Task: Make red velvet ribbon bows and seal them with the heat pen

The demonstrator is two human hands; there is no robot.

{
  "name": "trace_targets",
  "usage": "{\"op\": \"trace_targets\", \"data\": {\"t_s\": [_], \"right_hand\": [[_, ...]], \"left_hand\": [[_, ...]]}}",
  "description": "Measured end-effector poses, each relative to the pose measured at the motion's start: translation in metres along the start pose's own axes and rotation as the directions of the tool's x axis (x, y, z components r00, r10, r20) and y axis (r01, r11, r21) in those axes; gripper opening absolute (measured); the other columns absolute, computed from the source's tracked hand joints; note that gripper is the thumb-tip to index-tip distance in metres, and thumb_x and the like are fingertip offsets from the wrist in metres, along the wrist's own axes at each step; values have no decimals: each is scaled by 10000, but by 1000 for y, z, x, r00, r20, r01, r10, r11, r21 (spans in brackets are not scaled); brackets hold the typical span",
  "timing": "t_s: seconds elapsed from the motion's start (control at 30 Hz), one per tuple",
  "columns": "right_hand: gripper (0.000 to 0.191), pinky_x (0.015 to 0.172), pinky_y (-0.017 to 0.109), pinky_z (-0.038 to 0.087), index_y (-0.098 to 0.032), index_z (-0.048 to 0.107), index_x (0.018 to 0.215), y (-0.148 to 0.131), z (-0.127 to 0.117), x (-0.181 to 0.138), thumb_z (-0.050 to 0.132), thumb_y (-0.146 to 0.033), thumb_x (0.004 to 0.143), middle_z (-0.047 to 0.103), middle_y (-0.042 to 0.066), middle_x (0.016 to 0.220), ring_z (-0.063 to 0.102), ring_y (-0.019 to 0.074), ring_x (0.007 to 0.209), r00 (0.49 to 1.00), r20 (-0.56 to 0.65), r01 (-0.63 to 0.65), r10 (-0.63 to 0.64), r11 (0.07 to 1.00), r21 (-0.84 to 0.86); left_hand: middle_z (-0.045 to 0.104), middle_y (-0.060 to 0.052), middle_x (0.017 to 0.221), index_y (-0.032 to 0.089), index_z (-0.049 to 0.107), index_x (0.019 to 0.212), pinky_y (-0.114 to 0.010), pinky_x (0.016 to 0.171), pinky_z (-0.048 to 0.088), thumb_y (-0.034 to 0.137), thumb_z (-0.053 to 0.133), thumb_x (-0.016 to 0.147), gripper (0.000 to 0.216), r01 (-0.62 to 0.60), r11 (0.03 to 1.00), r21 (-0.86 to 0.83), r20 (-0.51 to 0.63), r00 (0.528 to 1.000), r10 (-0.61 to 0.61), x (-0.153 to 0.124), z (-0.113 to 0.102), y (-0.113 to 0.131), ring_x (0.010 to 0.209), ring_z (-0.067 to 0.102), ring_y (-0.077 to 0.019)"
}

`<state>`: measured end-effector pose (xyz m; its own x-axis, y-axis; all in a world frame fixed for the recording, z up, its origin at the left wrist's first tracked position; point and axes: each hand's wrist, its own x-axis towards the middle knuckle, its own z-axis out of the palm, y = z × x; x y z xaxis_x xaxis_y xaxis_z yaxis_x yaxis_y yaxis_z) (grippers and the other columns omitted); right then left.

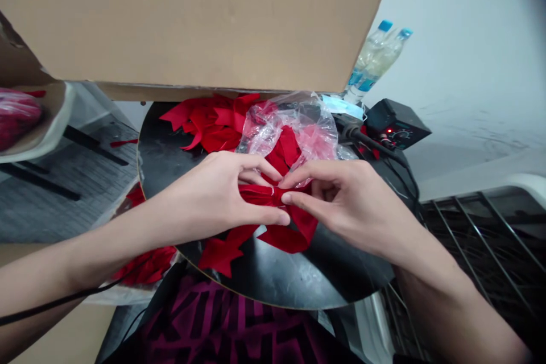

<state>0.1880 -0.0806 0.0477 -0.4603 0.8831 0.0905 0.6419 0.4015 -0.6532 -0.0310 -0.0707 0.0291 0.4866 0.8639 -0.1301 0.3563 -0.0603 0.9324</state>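
Between my two hands, above the round black tabletop [328, 273], is a red ribbon bow [294, 236] with its tails hanging down. My left hand [230, 193] has its thumb and fingers wrapped around the gathered left part of the bow. With thumb and forefinger, my right hand [333, 190] pinches the bow near its middle, where a thin pale tie shows. Just behind my hands lies a clear plastic bag [322, 125] with red ribbon in and around it. A heap of red ribbon pieces [217, 125] sits to its left.
A large cardboard box [200, 23] stands across the back. At the right rear are plastic bottles [377, 57], a pale blue mask [341, 107] and a black box with a red light [396, 125]. A metal rack [482, 239] is on the right. More red ribbon [147, 266] lies below the table's left edge.
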Motion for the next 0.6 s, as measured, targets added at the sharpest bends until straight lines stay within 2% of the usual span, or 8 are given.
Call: {"op": "trace_targets", "data": {"t_s": [0.07,0.13,0.3,0.47,0.6], "right_hand": [[60,449,183,345,-255,783,881,-1,-2,2,766,-198,871,604,-101,555,487,43,466,1000,-1,3,-3,1000,-2],[41,453,189,357,-258,785,910,-2,-6,3,757,-239,887,644,-92,591,512,49,476,1000,21,-12,12,1000,1],[126,444,200,358,-261,790,989,0,-11,2,754,-337,896,648,-85,593,500,54,458,998,52,-28,28,1000,-1],[79,486,205,357,-230,808,899,3,-6,10,730,-221,904,598,-81,551,463,48,470,997,64,32,-31,999,-20],[97,541,225,377,-223,801,887,5,-8,14,720,-169,897,616,-75,585,449,54,478,994,66,91,-86,993,-70]], "left_hand": [[835,-9,953,246,794,939,-293,885,634,194,820,724,223,-2,1000,31,-35,999,3,4,-1,0,963,797,-249],[835,-9,913,233,797,887,-291,856,642,188,805,739,155,17,1000,-19,-30,999,-17,7,-2,1,921,803,-244],[831,9,880,231,797,887,-264,826,639,149,826,708,200,69,992,-109,-27,997,-72,7,-3,3,899,802,-228],[829,-6,900,225,800,888,-291,865,629,215,826,731,159,107,992,-70,48,993,-104,11,-3,1,910,794,-232],[828,-8,842,228,827,866,-221,737,610,237,820,749,118,95,995,-43,129,988,-88,23,-8,-4,836,792,-206]]}}
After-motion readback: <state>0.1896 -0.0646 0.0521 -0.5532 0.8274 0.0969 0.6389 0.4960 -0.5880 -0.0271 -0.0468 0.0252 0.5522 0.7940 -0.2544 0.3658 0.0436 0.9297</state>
